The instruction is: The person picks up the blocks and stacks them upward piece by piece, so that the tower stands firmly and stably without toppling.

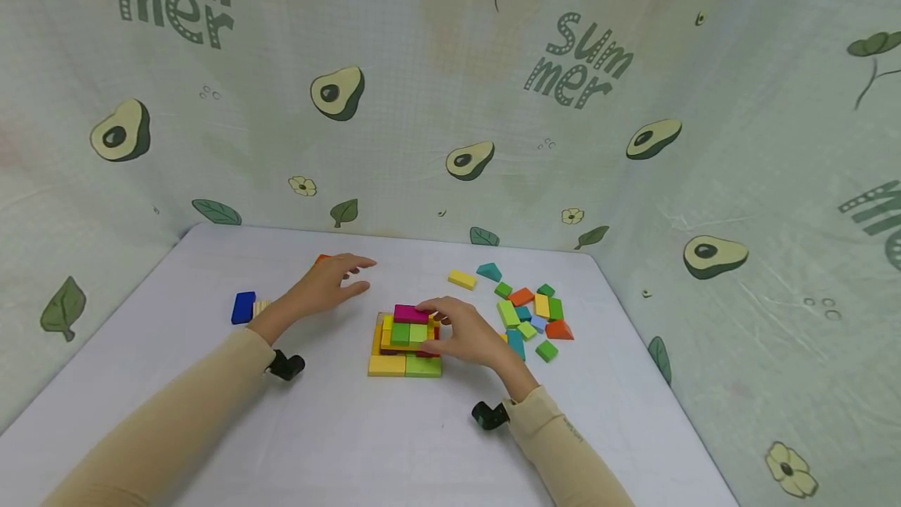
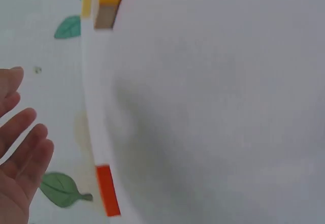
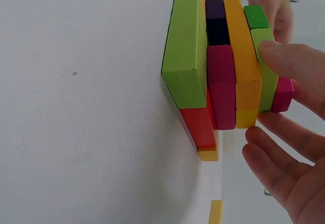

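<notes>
A layered stack of coloured wooden blocks (image 1: 387, 366) stands mid-table, with a magenta block (image 1: 411, 314) on top. My right hand (image 1: 461, 331) is at the stack's upper right side. In the right wrist view, its thumb lies on the front of a light green block (image 3: 265, 82) just under the magenta one, and the other fingers reach round the right end and behind. Whether the index finger touches the magenta block is hard to tell. Left of the stack, my left hand (image 1: 327, 285) hovers with fingers extended, holding nothing. An orange-red block (image 2: 107, 190) lies near it.
Several loose blocks (image 1: 521, 315) are scattered to the right of the stack, and a yellow block (image 1: 462, 279) lies behind it. To the left are a blue block (image 1: 243, 307) and some pale pieces (image 1: 261, 307). A patterned cloth (image 1: 394, 178) hangs behind the table.
</notes>
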`<state>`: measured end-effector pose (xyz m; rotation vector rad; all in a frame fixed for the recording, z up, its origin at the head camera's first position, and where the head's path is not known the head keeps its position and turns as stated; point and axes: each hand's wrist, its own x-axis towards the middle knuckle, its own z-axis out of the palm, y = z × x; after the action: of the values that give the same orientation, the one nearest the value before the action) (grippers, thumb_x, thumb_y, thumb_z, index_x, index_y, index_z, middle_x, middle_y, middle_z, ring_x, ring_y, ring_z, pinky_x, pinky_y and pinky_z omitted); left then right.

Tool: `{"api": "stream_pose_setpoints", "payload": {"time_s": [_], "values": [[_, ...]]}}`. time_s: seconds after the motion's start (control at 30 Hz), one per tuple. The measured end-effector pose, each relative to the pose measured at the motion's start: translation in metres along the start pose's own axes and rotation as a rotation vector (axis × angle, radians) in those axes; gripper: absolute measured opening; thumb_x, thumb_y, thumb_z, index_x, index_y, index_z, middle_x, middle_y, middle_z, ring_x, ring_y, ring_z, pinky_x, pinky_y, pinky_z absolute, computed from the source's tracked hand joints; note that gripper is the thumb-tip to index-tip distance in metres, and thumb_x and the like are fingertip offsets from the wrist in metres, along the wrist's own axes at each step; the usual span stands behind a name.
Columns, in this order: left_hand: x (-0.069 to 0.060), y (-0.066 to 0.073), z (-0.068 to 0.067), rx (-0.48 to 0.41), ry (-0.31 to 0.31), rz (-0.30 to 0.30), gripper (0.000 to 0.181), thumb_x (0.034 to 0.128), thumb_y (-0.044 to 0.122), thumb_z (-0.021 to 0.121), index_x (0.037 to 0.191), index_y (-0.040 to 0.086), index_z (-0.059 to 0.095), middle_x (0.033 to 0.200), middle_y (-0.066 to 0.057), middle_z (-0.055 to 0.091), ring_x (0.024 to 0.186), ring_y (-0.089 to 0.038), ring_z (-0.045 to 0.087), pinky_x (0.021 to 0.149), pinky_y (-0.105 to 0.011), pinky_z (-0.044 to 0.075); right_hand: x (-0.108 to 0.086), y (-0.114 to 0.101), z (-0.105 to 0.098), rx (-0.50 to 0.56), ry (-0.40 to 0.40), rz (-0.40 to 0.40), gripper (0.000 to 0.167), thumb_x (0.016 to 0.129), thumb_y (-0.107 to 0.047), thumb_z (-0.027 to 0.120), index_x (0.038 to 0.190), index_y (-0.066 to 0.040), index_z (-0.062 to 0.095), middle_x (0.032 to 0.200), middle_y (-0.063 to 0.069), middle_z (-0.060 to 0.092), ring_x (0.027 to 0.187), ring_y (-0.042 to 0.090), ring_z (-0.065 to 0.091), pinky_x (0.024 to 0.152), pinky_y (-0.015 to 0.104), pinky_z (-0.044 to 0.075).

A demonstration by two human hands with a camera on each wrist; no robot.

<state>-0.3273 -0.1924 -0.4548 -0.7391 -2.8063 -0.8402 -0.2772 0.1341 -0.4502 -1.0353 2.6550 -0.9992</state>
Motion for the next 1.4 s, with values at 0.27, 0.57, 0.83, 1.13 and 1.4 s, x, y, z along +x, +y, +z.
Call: {"api": "stream_pose_setpoints", "payload": {"time_s": [0.27,0.57,0.83,1.13,1.4], "values": [[0.011,-0.060,-0.009,0.111,-0.076,-0.154,0.054,0.1037,0.017,0.069,0.154,0.007,0.054,0.159,-0.025,0.048,0.147,-0.048,0.040,0.123,-0.065,0.032,-0.001,0.001,0.001,-0.001,-0.006,-0.003,0.060,0.094,-0.024,0.084,0.148,-0.018,0.059,0.145,0.000,0.063,0.124,0.021,0.063,0.107,0.042,0.057],[0.006,-0.074,-0.007,0.190,-0.147,-0.154,0.056,0.1039,0.015,0.067,0.156,0.001,0.050,0.161,-0.030,0.043,0.150,-0.051,0.036,0.124,-0.065,0.030,0.000,-0.002,0.001,0.003,-0.005,0.000,0.060,0.094,-0.023,0.084,0.148,-0.019,0.059,0.146,-0.001,0.062,0.125,0.020,0.062,0.107,0.041,0.057],[0.006,-0.073,-0.009,0.198,-0.115,-0.124,0.044,0.1025,0.002,0.065,0.146,0.003,0.061,0.146,-0.026,0.060,0.137,-0.047,0.052,0.118,-0.064,0.041,0.001,-0.001,0.002,-0.004,-0.002,-0.005,0.060,0.094,-0.024,0.085,0.148,-0.020,0.059,0.144,-0.002,0.063,0.124,0.018,0.062,0.106,0.039,0.057],[0.004,-0.061,-0.008,0.173,-0.168,-0.105,0.037,0.0961,-0.003,0.071,0.133,0.003,0.067,0.129,-0.020,0.069,0.118,-0.038,0.061,0.111,-0.060,0.049,0.001,0.000,0.002,-0.008,0.003,-0.010,0.059,0.094,-0.023,0.085,0.147,-0.019,0.060,0.143,-0.001,0.064,0.123,0.020,0.062,0.106,0.041,0.057],[-0.002,-0.042,0.002,0.185,-0.232,-0.049,0.030,0.0946,0.005,0.077,0.123,0.010,0.070,0.109,-0.004,0.068,0.101,-0.024,0.061,0.100,-0.049,0.057,0.001,0.002,0.002,-0.006,0.005,0.004,0.059,0.094,-0.024,0.084,0.147,-0.020,0.060,0.144,-0.002,0.063,0.123,0.018,0.062,0.107,0.040,0.057]]}}
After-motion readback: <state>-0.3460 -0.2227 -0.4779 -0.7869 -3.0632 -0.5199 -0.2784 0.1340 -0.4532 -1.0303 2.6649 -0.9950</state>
